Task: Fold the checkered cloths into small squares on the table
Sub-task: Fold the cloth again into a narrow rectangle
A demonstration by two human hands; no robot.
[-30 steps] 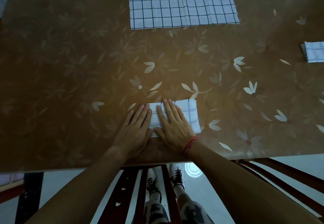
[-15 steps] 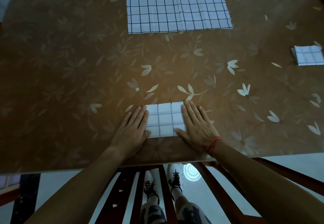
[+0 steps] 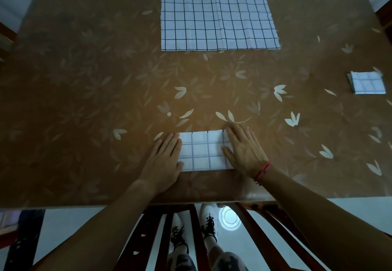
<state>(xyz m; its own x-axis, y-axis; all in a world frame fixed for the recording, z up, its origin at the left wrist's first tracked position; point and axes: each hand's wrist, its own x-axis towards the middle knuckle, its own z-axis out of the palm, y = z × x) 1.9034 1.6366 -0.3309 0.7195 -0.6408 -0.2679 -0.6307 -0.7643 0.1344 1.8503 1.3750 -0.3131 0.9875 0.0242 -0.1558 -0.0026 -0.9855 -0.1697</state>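
In the lower middle of the frame my left hand (image 3: 163, 158) lies flat, fingers straight, at the left edge of the folded cloth (image 3: 203, 150). I judge it is pinning the cloth to the table (image 3: 84, 100) so the layers stay shut. Top centre, the unfolded cloths (image 3: 216, 18) lie spread, clear of the work. My right hand (image 3: 244, 151), equally flat and gripping nothing, presses the right edge, probably to set the crease. A finished square (image 3: 368, 82) sits at the far right, out of the way.
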